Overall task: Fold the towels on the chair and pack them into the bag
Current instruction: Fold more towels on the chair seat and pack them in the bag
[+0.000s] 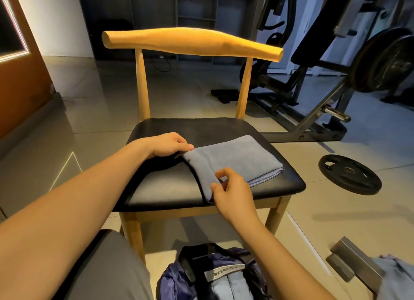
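A blue-grey towel (233, 156) lies on the black seat of a wooden chair (170, 183), already folded into a compact rectangle with its layered edges showing on the side nearest the right hand (230, 190). The left hand (169, 146) sits at the towel's far left corner, fingers curled down and thumb tucked against the cloth, gripping that corner. The right hand is closer to the body, at the near left corner, where thumb and curled forefinger pinch the edge. Between the two hands the left edge of the towel is raised a little off the seat, so I judge that one more fold, or a lift, is in hand.

Below the right forearm, on the floor in front of the chair, a dark blue backpack (177, 277) stands open. Inside it are light blue folded towels (228, 286), packed upright side by side, so part of the job looks done. Well out to the right of the right elbow, a loose blue cloth (396, 275) lies crumpled by a grey metal block; it may be another towel waiting for its turn, though I cannot be sure.

What seems left: finish this towel, carry it down into the backpack, then deal with any remaining cloth. Beyond the right hand, a weight plate (349, 174) lies on the tiles.
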### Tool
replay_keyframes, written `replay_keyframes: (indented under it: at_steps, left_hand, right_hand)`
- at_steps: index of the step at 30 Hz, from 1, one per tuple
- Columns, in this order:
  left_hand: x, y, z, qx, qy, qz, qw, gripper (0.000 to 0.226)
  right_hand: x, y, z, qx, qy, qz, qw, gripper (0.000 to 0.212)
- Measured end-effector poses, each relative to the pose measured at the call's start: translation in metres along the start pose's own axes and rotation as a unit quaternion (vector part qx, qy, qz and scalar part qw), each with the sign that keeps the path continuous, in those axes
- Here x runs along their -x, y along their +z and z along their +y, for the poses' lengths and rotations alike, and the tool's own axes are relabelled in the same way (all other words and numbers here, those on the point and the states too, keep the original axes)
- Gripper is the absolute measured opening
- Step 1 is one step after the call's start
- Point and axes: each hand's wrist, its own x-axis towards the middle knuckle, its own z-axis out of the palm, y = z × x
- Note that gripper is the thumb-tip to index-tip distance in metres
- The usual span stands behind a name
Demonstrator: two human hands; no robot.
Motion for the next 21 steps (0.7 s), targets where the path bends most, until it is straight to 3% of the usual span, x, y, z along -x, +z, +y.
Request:
replay_keyframes:
  at_steps: [8,14,21]
  left_hand:
    - [0.026,-0.016,-0.003,-0.032,-0.027,0.047,0.998,0.039]
    - [0.071,-0.005,0.001,0.093,-0.1,0.133,0.982,0.039]
    - [0.094,0.026,0.031,0.091,-0.081,0.074,0.99,0.017]
  right_hand:
    - [-0.038,-0.011,0.0,-0.016,0.003,-0.022,1.0,0.025]
    - [-0.074,-0.04,-0.013,0.098,-0.083,-0.061,0.99,0.03]
    - [-0.075,-0.101,0.011,0.019,-0.091,-0.144,0.985,0.007]
